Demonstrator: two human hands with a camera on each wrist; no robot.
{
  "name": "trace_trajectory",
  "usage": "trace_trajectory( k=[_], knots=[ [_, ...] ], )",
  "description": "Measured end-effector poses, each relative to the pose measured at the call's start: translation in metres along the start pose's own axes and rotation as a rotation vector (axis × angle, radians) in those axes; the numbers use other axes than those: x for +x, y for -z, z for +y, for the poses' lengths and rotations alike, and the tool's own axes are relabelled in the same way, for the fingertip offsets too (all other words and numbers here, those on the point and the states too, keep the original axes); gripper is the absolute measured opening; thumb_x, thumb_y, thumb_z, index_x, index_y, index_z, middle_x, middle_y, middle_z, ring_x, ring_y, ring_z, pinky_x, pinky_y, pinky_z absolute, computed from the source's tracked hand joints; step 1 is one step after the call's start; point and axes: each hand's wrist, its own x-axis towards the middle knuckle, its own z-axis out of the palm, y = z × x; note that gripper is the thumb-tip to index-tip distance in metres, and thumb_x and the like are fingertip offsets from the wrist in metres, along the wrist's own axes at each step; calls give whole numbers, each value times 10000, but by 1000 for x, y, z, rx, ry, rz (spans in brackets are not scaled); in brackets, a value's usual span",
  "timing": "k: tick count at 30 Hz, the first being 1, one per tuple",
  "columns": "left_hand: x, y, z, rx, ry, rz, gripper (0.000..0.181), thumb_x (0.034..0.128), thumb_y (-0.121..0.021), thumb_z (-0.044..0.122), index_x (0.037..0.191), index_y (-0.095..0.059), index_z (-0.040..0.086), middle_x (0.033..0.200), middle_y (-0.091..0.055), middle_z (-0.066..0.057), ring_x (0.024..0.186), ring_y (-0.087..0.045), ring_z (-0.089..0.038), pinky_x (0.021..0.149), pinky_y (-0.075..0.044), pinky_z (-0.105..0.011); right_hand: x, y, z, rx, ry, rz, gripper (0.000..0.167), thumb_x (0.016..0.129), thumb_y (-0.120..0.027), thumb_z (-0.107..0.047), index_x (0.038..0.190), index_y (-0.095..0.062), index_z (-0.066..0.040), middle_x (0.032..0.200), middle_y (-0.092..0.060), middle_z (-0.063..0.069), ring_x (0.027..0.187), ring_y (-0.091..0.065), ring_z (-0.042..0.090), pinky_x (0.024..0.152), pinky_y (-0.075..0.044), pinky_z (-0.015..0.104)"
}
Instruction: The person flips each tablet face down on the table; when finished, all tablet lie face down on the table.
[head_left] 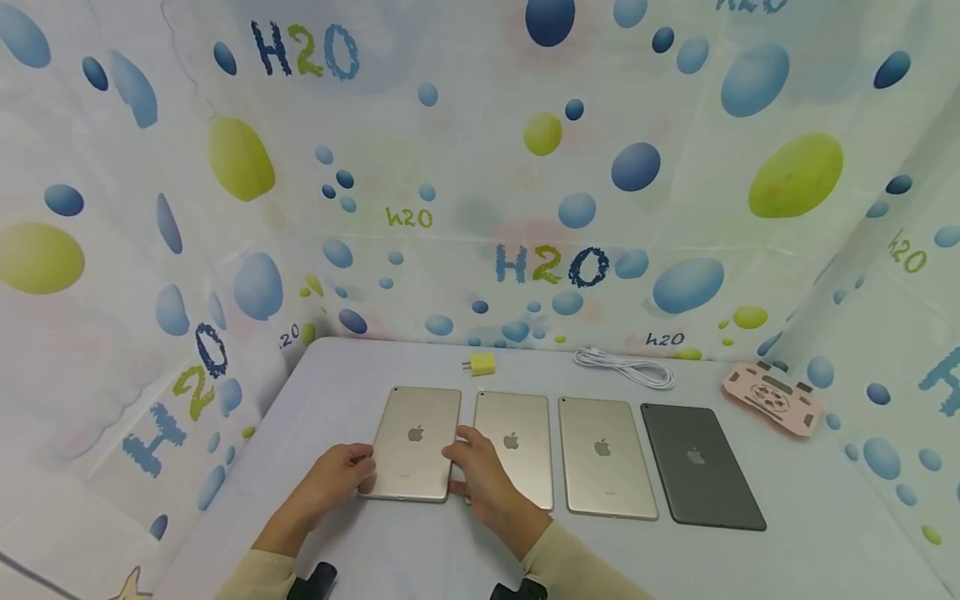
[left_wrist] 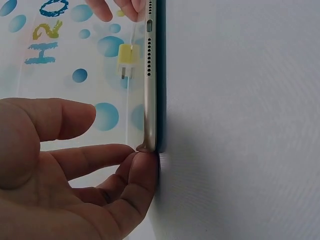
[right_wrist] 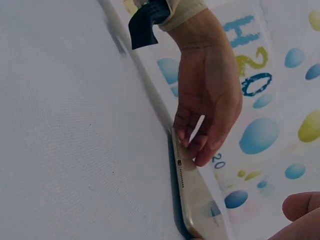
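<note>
A gold tablet (head_left: 414, 458) with an apple logo lies back side up between both hands. My left hand (head_left: 335, 477) touches its left edge near the lower corner; in the left wrist view the left fingertips (left_wrist: 144, 165) meet the corner while the thumb stands apart. At the right edge rests my right hand (head_left: 483, 479), its thumb (right_wrist: 302, 205) raised off the tablet in the right wrist view. The other right fingers are mostly hidden there. Partly behind the right hand is a second gold tablet (head_left: 528, 425). The left wrist view shows the tablet's port edge (left_wrist: 149, 55).
Further right lie a third gold tablet (head_left: 607, 467) and a dark grey tablet (head_left: 701, 475). Behind them are a yellow charger plug (head_left: 482, 364), a coiled white cable (head_left: 626, 367) and a pink gamepad-like device (head_left: 772, 398). Patterned curtains (head_left: 465, 167) enclose the white table (head_left: 405, 550).
</note>
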Motion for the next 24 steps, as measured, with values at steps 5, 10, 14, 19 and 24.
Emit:
trace_trajectory(
  k=[5, 10, 14, 19, 24],
  knots=[
    [0, 0, 1, 1, 10, 0, 440, 960, -572, 106, 1306, -577, -165, 1220, -676, -239, 978, -627, -226, 840, -577, -433, -1, -1, -2, -2, -1, 16, 664, 971, -538, -172, 1554, -295, 32, 1559, -377, 249, 1434, -387, 421, 1002, -488, 541],
    [0, 0, 1, -10, 18, -10, 435, 964, -568, 110, 1306, -580, -158, 1222, -675, -245, 953, -638, -215, 824, -580, -425, -2, -3, -5, -25, -6, 26, 664, 967, -544, -177, 1547, -304, 40, 1583, -316, 275, 1444, -357, 452, 1024, -466, 583],
    [0, 0, -1, -11, 24, -12, 431, 971, -555, 105, 1316, -574, -153, 1244, -664, -253, 982, -653, -224, 847, -582, -443, -3, -2, -6, -24, -13, 24, 663, 964, -550, -179, 1544, -314, 37, 1591, -300, 278, 1450, -339, 462, 1033, -455, 597],
    [0, 0, -2, -9, 29, -11, 436, 970, -552, 105, 1325, -571, -147, 1262, -655, -258, 1011, -658, -237, 857, -580, -445, -5, -2, -8, -14, -17, 10, 647, 971, -538, -172, 1543, -318, 33, 1580, -327, 274, 1450, -333, 469, 1040, -442, 615],
    [-3, 1, -3, -32, 24, -12, 441, 970, -544, 95, 1330, -560, -159, 1268, -652, -262, 1023, -649, -243, 848, -580, -429, -5, -1, -8, -10, -15, -5, 633, 974, -536, -176, 1542, -331, 14, 1576, -321, 275, 1455, -323, 472, 1057, -423, 631]
  ],
)
